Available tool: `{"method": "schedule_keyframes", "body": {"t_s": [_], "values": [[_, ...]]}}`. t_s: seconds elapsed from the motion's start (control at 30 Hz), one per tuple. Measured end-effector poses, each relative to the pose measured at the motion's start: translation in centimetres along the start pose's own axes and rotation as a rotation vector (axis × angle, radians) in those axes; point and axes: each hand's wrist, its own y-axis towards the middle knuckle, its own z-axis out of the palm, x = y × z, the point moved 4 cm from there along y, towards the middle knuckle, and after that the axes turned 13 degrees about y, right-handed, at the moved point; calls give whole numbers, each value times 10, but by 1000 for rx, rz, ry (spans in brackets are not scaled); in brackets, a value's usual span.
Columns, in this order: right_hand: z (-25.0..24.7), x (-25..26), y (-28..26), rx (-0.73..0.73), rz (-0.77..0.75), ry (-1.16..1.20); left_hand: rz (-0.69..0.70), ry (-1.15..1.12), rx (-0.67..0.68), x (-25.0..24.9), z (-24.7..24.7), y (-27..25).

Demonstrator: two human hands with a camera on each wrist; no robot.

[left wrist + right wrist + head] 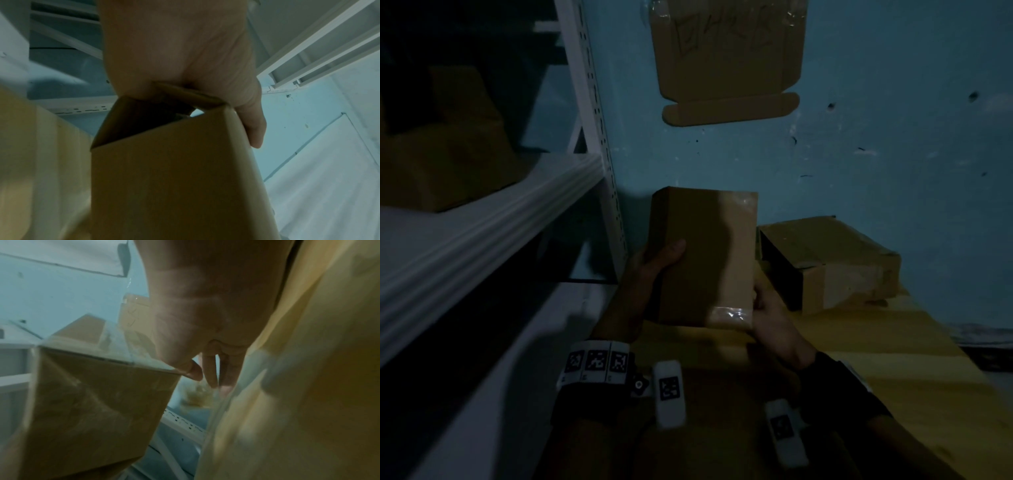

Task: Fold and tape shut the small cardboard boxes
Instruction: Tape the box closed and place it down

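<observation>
Brown cardboard box [702, 257], small, clear-taped along its right edge, held upright above the yellow sheets [859, 342].
Left hand [654, 263] grips its left side, right hand [770, 308] pinches the taped lower corner, likely for inspection; larger torn carton [832, 260] just beside.

No readable text anywhere. Flattened cardboard sheet [726, 58] taped on the wall has handwritten scrawl, illegible. Wristband [596, 361] carries square coded markers only, no letters.
</observation>
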Motion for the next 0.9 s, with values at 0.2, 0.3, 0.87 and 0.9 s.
{"method": "schedule_keyframes", "body": {"t_s": [0.2, 0.3, 0.87, 0.9], "values": [[8, 7, 3, 105, -35, -216, 16, 8, 10, -1, -5, 0], [2, 10, 7, 23, -83, -440, 5, 14, -5, -1, -8, 1], [-26, 35, -67, 62, 13, -74, 14, 228, -68, 20, 44, 0], [-27, 35, -69, 54, 3, -86, 13, 235, -69, 22, 48, -1]]}}
